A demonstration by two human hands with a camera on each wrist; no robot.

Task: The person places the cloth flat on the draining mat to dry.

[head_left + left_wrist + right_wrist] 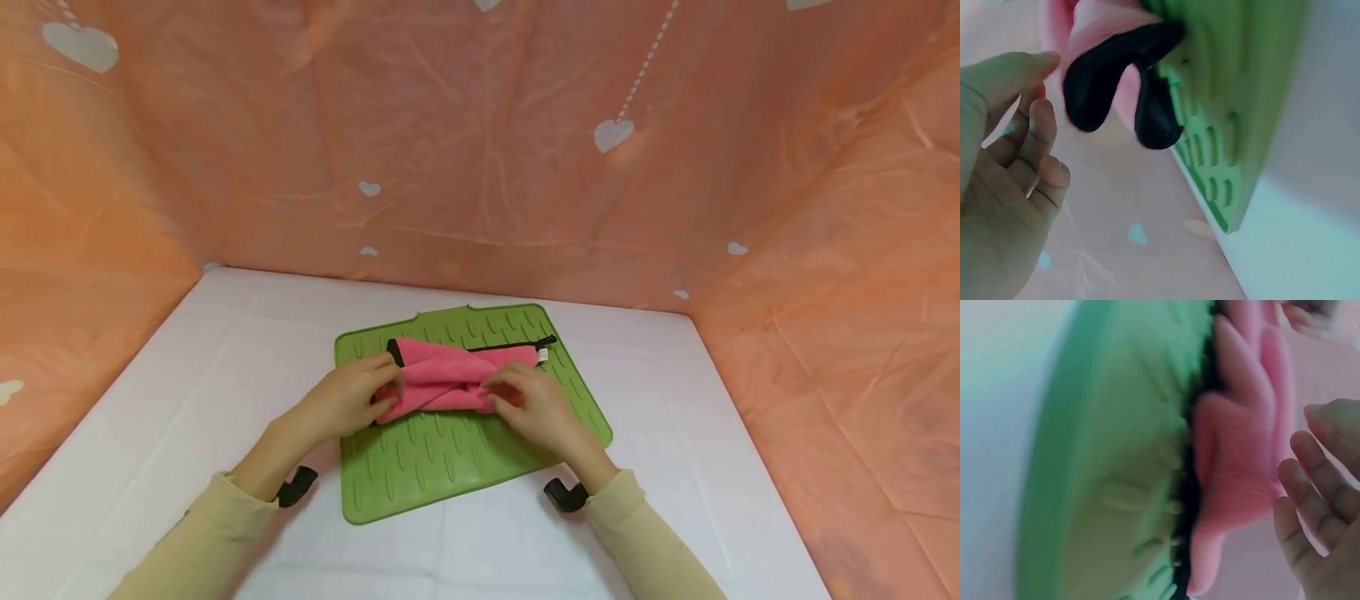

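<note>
A pink towel (442, 371) with black edging lies bunched into a loose roll across a green ridged mat (427, 467). A black loop (550, 340) and a white tag (542, 356) show at its right end. My left hand (348, 396) is at the towel's left end; in the left wrist view its fingers are loosely bent, beside the folded black edging (1104, 75), gripping nothing. At the right part of the towel is my right hand (536, 408). In the right wrist view its fingers (1322, 465) are relaxed, close to the pink folds; whether they touch cannot be told.
The mat lies slightly turned on a white-covered table (247, 358). An orange curtain (480, 167) with white hearts surrounds the table at the back and both sides. Black curved pieces (297, 486) sit at both wrists.
</note>
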